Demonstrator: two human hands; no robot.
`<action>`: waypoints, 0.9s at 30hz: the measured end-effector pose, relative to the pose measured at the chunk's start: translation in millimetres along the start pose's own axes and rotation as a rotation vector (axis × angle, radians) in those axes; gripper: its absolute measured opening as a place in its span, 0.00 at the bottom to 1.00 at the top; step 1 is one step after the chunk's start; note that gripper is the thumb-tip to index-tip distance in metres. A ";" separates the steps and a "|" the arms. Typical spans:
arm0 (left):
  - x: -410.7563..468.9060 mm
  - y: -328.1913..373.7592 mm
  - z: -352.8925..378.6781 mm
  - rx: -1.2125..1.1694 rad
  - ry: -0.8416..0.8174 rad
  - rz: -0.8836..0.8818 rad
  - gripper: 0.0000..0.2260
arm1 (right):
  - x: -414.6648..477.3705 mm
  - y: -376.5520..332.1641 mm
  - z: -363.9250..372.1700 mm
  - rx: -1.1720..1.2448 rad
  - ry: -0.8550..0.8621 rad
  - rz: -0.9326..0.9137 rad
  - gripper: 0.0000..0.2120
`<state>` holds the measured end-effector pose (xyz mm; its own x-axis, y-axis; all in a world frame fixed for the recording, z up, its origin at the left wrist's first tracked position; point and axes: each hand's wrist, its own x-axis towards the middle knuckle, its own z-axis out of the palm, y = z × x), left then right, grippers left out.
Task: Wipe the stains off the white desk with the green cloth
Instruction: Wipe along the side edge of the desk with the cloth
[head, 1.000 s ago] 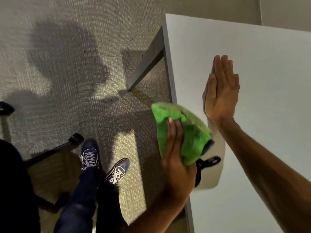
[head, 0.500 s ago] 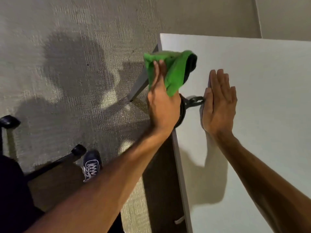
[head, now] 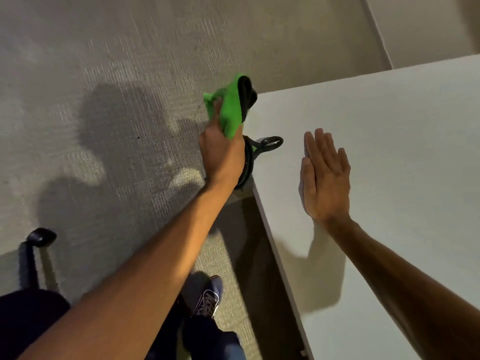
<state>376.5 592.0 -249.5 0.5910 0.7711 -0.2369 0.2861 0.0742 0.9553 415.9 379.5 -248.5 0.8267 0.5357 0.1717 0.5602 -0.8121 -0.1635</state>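
The green cloth is bunched in my left hand, pressed against the far left corner of the white desk, along its left edge. A dark lining shows at the cloth's top. My right hand lies flat, palm down, fingers together, on the desk top a little right of the left hand. No stains are visible on the desk surface from here.
A black strap with a loop hangs at my left wrist over the desk edge. Beige carpet fills the left. A black office chair base and caster sit at lower left; my shoes are below.
My left hand has carried the green cloth forward along the desk's left edge, from near its middle to the far corner. The right hand has stayed flat on the desk.
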 end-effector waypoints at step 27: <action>143.0 67.6 -25.3 0.099 -0.376 -0.112 0.04 | 94.5 -76.7 -1.9 0.193 -0.033 0.701 0.30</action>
<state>461.3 723.3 -214.3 0.7816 0.4751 -0.4043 0.4250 0.0689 0.9026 450.9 492.0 -217.9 0.9942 -0.0862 -0.0647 -0.1048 -0.9135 -0.3932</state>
